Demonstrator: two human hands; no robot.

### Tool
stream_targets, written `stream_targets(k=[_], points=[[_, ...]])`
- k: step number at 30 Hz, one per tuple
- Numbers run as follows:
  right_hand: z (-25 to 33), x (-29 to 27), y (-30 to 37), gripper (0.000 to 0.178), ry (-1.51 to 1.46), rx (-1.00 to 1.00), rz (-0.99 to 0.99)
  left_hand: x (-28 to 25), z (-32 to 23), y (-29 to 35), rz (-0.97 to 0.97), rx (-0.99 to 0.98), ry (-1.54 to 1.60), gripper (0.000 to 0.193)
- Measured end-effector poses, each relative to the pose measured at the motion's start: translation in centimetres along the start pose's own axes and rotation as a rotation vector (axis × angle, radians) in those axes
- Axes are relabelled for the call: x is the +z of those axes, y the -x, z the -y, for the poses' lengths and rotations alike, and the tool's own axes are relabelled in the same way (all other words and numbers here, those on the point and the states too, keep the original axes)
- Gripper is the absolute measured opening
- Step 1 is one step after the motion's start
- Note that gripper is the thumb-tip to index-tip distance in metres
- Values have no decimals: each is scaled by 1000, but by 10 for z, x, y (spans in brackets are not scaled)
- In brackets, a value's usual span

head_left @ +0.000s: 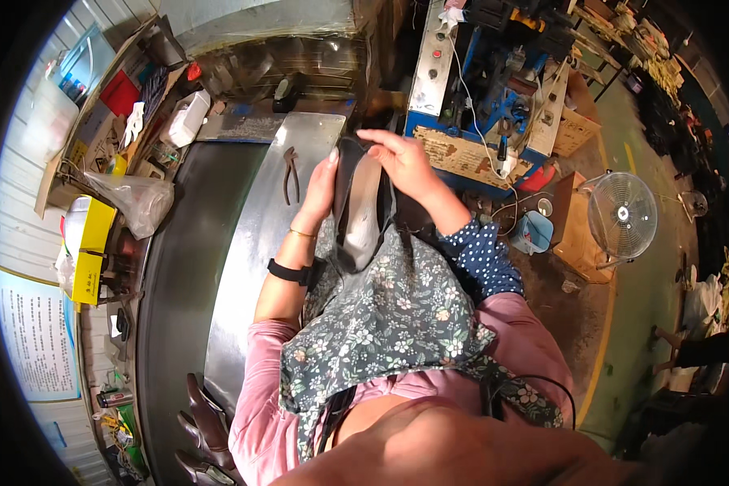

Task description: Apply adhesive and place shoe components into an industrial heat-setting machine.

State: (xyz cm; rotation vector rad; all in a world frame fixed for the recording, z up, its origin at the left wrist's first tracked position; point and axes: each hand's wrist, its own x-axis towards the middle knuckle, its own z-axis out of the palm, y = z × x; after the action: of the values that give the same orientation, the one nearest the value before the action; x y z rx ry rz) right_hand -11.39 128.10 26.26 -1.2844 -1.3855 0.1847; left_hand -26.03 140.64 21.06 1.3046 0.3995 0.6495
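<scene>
A black shoe (pixel 364 202) with a pale inside stands lengthwise in front of my chest, its lower end against my flowered apron (pixel 389 316). My left hand (pixel 322 188) is closed along its left side, thumb up near the far end. My right hand (pixel 405 166) reaches in from the right, its fingers bent over the far end and the thumb at the rim. The shoe hides part of the fingers. Left of my left hand, a pair of pliers (pixel 290 174) lies on a shiny metal surface (pixel 251 235).
A dark belt (pixel 194 227) runs along the left, with several brown shoes (pixel 206 413) at its near end. A cluttered shelf (pixel 113 113) and a yellow box (pixel 89 247) stand beyond it. At the right are a blue machine (pixel 494 105), a bucket (pixel 532 232) and a fan (pixel 622 214).
</scene>
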Motion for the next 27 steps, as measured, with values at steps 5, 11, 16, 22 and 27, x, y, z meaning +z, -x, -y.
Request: stream_targets(k=[5,11,16,22,27], points=[[17,-13,-10,22,271,-170,-72,32,-41,14,160,330,-84,67],[-28,15,28,25,69,46,102,27,25,50,-3,187,-360,78],[-67,46,37,35,-54,169,193,0,34,60,-72,45,-200,64],[-80,91,36,42,-52,338,201,-50,57,32,-219,103,-410,48],[-110,104,120,31,-84,658,250,-82,102,13,-318,-232,-85,37]])
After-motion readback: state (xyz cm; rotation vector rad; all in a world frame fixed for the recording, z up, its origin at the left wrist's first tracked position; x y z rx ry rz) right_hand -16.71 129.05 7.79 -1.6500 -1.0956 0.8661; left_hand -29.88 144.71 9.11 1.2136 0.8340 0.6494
